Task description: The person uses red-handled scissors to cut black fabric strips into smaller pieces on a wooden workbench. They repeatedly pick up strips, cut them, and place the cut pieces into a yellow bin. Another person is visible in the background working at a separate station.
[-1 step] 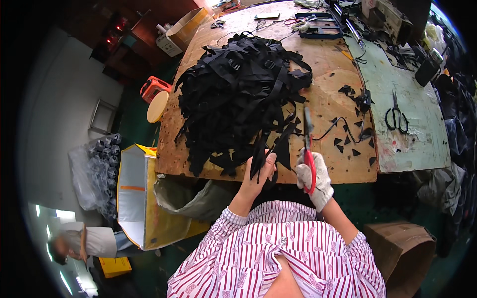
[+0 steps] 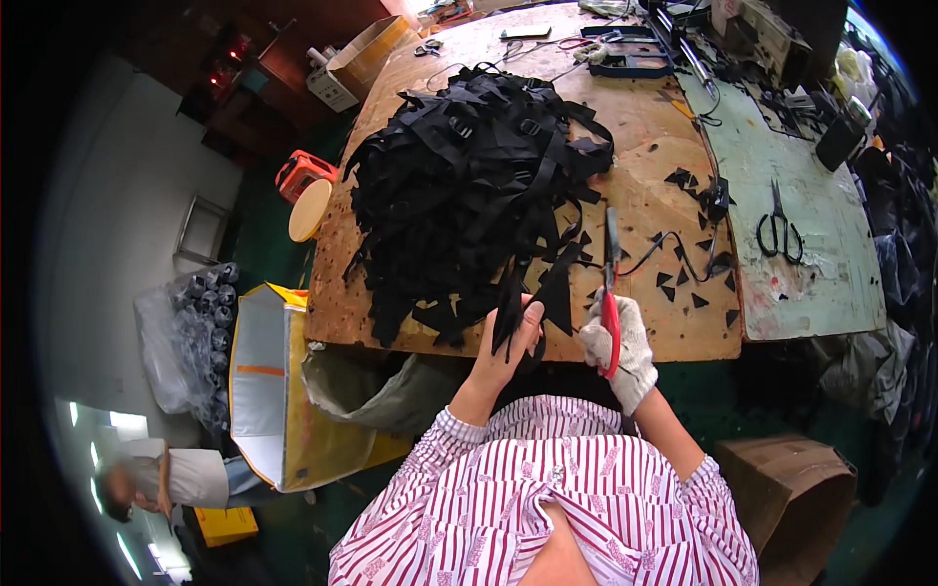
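My bare left hand (image 2: 506,340) is closed round black webbing straps (image 2: 508,298) at the front edge of the table, by the near side of a large tangled heap of black straps (image 2: 479,166) with buckles and triangular fabric pieces. My right hand (image 2: 623,350), in a whitish work glove, grips red-handled scissors (image 2: 610,322). Their blades point away from me over the table and stand apart from the straps in my left hand. A black triangular fabric piece (image 2: 557,301) lies between my two hands.
Small black triangular scraps (image 2: 700,300) are scattered to the right. Black scissors (image 2: 780,230) lie on the pale green board (image 2: 831,283). At the back are a dark blue tray (image 2: 625,61) and cables. A yellow bin (image 2: 322,439) stands left below the table, a cardboard box (image 2: 782,498) at right.
The scissors have swung slightly to the right, and my gloved hand has shifted a little with them. My left hand and the straps stay where they were.
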The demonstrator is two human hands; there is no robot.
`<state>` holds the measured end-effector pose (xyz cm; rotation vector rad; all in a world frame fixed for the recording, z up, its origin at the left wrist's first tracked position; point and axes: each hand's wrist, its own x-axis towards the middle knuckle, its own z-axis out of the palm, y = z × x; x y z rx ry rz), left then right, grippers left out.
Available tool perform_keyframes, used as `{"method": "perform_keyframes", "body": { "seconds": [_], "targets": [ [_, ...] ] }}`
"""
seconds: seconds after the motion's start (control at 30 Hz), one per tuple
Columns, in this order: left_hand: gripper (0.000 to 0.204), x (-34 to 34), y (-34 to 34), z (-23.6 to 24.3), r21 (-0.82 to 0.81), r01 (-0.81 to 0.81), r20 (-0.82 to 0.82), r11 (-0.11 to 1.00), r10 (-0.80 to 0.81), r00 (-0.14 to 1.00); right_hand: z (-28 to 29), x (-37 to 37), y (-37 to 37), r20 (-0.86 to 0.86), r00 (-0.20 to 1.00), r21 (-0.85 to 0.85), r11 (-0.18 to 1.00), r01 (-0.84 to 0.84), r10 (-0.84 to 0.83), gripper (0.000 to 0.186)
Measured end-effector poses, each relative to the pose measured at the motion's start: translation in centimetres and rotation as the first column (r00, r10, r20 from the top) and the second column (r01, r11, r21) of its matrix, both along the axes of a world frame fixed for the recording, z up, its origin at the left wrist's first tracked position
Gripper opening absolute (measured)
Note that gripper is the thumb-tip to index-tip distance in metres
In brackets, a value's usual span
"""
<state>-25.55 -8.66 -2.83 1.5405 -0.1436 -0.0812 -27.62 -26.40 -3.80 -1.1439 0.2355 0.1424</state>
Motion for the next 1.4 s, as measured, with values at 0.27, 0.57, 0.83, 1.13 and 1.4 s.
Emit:
{"method": "perform_keyframes", "body": {
  "seconds": [0.27, 0.57, 0.83, 1.13, 1.4],
  "targets": [
    [0.024, 1.8, -1.3, 2.0, 0.180, 0.036, 0.301, 0.983, -0.089, 0.950, -1.0, 1.6, -0.5, 0.266, 0.961, -0.333, 0.929, 0.159, -0.069, 0.048],
    [0.056, 2.5, -3.1, 0.8, 0.357, 0.223, 0.230, 0.907, -0.317, 0.920, 0.1, 2.1, 0.1, 0.389, 0.921, -0.468, 0.858, 0.212, -0.015, 0.040],
    [0.025, 5.1, -2.4, 1.2, 0.385, 0.064, 0.162, 0.921, -0.135, 0.978, 0.7, 2.2, -0.9, 0.278, 0.953, -0.134, 0.977, 0.165, -0.122, 0.042],
    [0.033, 23.2, -3.7, 1.6, 0.595, -0.482, 0.640, 0.643, -0.017, 0.768, -0.1, 1.7, -2.4, 0.098, 0.979, -0.034, 0.982, 0.184, -0.180, 0.039],
    [0.031, 27.4, -7.1, -5.5, 0.862, -0.378, 0.358, 0.336, 0.124, 0.926, -0.1, 1.1, -3.6, 0.034, 0.970, 0.018, 0.971, 0.240, -0.241, 0.037]
  ]
}}
